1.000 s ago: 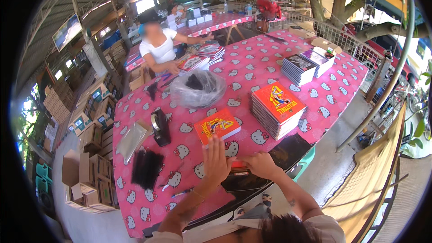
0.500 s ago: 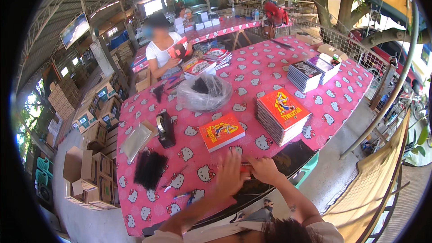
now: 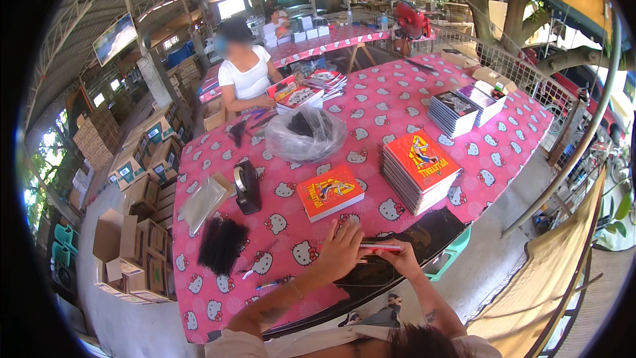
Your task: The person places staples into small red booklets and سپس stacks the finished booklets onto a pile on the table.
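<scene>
held notebook: a thin red notebook (image 3: 384, 248), seen edge-on, is at the near side of the tabletop (image 3: 371, 116); i cannot tell if it touches the surface.
right hand: the right hand (image 3: 401, 262) pinches this notebook at its right end, between thumb and fingers.
left hand: the left hand (image 3: 341, 250) is flat, fingers stretched out, just beside the notebook's left end; contact between them is not clear.
low red stack: a low stack of red books (image 3: 331, 192) lies just beyond the left hand.
tall red stack: a tall stack of spiral notebooks (image 3: 421, 171) stands to the right of it.
left side: a black tape dispenser (image 3: 247, 189), clear plastic sleeves (image 3: 203, 207) and a bundle of black strips (image 3: 223, 245) lie near each other.
middle far: a clear plastic bag (image 3: 306, 139) contains something black.
far right: dark-covered notebooks (image 3: 454, 114) are stacked beside purple-covered ones (image 3: 485, 103).
far left: a person in white shirt (image 3: 246, 76) has one hand at a red-covered book (image 3: 283, 88).
</scene>
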A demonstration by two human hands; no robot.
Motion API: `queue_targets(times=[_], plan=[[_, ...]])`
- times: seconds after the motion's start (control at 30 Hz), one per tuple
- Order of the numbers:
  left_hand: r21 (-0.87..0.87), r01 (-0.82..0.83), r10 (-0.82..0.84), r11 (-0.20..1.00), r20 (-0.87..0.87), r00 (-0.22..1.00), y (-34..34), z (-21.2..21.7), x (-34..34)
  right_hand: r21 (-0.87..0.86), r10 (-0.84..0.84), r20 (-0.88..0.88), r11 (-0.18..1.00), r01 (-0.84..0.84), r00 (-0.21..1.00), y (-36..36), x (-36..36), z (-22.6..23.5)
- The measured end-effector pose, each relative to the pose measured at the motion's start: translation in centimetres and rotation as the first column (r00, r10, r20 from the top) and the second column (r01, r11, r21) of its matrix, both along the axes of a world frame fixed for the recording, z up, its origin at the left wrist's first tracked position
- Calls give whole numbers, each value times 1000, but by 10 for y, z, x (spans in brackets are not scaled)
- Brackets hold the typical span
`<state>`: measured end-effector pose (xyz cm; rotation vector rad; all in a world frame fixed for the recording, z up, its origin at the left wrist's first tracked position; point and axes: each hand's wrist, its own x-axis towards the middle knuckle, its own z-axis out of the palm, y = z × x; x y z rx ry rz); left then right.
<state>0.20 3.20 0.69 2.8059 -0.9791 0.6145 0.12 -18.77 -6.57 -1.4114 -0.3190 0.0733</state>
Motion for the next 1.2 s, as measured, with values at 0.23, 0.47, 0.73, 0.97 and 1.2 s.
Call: queue_targets(times=[0.23, 0.47, 0.73, 0.97, 1.2], plan=[[-11, -77, 75, 997, -147, 986, -9, -42, -27, -77, -83, 76, 993, 88, 994, 12, -2, 12], [-40, 22, -26, 999, -102, 994, -10, -60, -45, -81, -104, 63, 991, 109, 993, 16, -1, 1], [-34, 20, -23, 999, -70, 997, -15, -65, -47, -149, 82, 108, 987, -65, 991, 3, 7, 10], [-74, -92, 90, 993, -32, 995, -26, -41, -38, -259, 98, 174, 965, -50, 980, 2, 5, 20], [-182, -61, 31, 981, -164, 986, -22, -6, -9, -320, 57, 190, 947, 7, 980, -1, 6, 21]])
